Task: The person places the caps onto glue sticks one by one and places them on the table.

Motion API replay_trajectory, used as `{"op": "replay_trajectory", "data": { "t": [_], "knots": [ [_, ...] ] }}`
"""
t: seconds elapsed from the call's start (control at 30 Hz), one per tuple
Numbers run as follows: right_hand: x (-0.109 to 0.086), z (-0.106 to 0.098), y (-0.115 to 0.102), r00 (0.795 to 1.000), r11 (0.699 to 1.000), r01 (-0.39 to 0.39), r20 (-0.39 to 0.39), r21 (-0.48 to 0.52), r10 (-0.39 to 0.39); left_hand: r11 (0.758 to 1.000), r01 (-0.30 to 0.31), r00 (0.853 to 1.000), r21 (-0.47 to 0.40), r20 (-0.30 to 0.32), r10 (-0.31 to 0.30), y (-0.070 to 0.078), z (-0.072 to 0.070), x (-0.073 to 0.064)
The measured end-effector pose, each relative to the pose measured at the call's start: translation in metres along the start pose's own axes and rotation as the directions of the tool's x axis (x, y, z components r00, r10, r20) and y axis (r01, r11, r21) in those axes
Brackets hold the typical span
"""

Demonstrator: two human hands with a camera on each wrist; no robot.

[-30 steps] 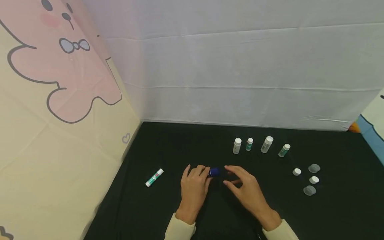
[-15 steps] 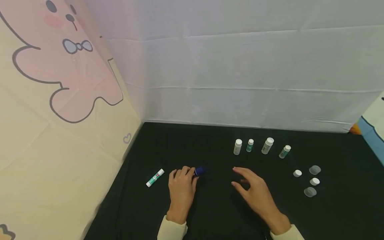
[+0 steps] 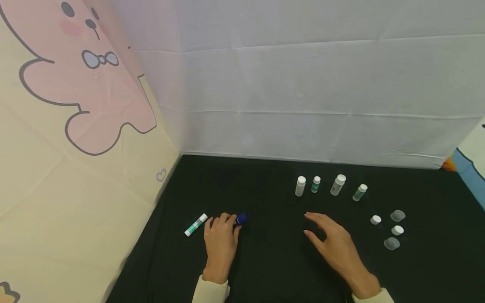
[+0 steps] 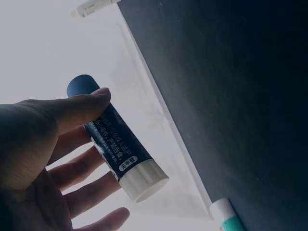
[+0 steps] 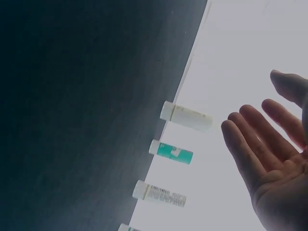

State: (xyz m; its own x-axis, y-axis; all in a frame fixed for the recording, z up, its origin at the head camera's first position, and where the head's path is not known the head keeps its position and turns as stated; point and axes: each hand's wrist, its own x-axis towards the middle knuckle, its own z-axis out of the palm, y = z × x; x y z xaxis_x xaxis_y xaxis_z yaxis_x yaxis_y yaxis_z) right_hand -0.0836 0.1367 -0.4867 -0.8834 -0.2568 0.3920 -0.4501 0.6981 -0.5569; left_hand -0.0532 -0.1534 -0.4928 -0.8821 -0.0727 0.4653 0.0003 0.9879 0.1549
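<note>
In the left wrist view my left hand (image 4: 62,159) grips a dark blue glue stick (image 4: 118,139) with a white base, the thumb pressed along its side. From the head view only its blue end (image 3: 241,219) sticks out past the fingers; the rest is hidden by the hand. Just left of that hand lies a white and green glue stick (image 3: 195,225). My right hand (image 3: 339,248) hovers over the right part of the black table, thumb and fingers apart, holding nothing. Its palm (image 5: 284,187) and spread fingers show in the right wrist view.
Toward the back stand several white-capped glue sticks, among them a white one (image 3: 300,186), a small green one (image 3: 315,184), a larger white one (image 3: 337,185) and another green one (image 3: 359,192). Two white caps (image 3: 397,230) and two clear cups (image 3: 392,243) lie at right.
My left hand has carried the blue glue stick leftward, close to the lying green one. My right hand has drawn away to the right, its fingers still apart.
</note>
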Motion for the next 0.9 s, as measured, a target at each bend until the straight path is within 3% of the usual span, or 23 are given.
{"op": "replay_trajectory", "data": {
  "t": [0.2,0.57,0.9],
  "knots": [
    [-0.003,-0.006,0.008,0.999,1.0,0.013,-0.034,-0.022,-0.014,0.999,0.042,0.999,0.006,0.02,-0.042,-0.007,0.001,-0.003],
    [-0.007,-0.02,0.023,0.999,0.998,-0.029,-0.04,-0.048,0.027,0.997,0.077,0.996,0.024,0.042,-0.078,-0.015,0.0,-0.006],
    [-0.015,-0.035,0.043,0.997,0.994,-0.055,-0.054,-0.097,0.05,0.988,0.149,0.984,0.043,0.088,-0.153,-0.025,-0.004,-0.008]
  ]
}}
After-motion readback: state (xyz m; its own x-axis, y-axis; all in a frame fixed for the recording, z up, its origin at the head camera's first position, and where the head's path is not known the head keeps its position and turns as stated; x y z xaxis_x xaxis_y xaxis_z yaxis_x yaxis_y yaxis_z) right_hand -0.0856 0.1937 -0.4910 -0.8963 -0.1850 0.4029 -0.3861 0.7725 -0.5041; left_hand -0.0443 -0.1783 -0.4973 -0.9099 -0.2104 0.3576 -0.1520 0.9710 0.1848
